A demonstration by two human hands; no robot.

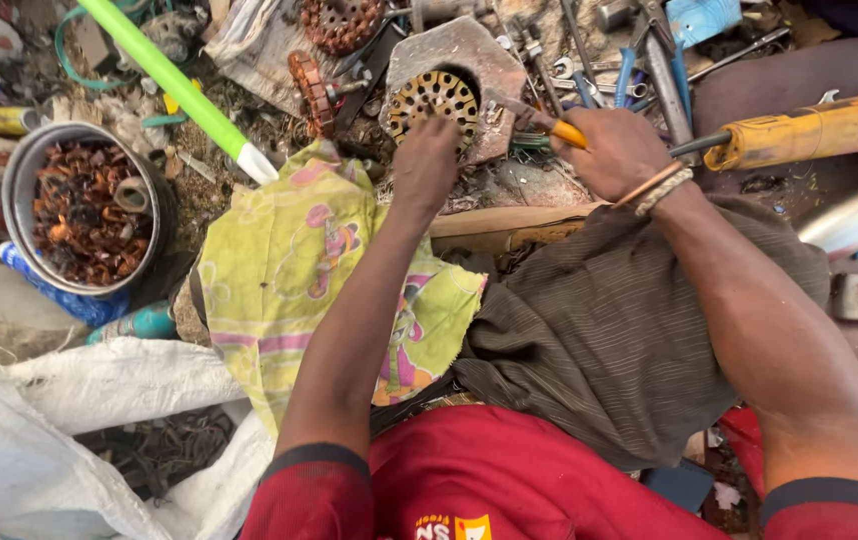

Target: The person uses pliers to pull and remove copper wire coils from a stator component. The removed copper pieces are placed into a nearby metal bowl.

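Closed around the orange handle of a screwdriver (559, 132), the right hand (617, 150) holds the tool with its shaft pointing left toward a motor stator (436, 100), a round slotted metal core seated in a grey housing on the cluttered ground. Left hand (426, 163) has its fingers curled down onto the lower edge of that stator, touching it; whether they pinch anything there I cannot tell. Both forearms reach out over a yellow-green patterned cloth (289, 270) and a dark striped cloth (599, 330) spread across the lap. Beyond the stator lie spanners (639, 75) and other loose tools, and a yellow angle grinder (809, 130) sits just right of the right wrist. Well to the left stands a round metal bowl (19, 190), filled with tangled reddish-brown copper wire scraps (79, 215) and a small grey ring. White woven sacks (79, 420) lie at lower left.
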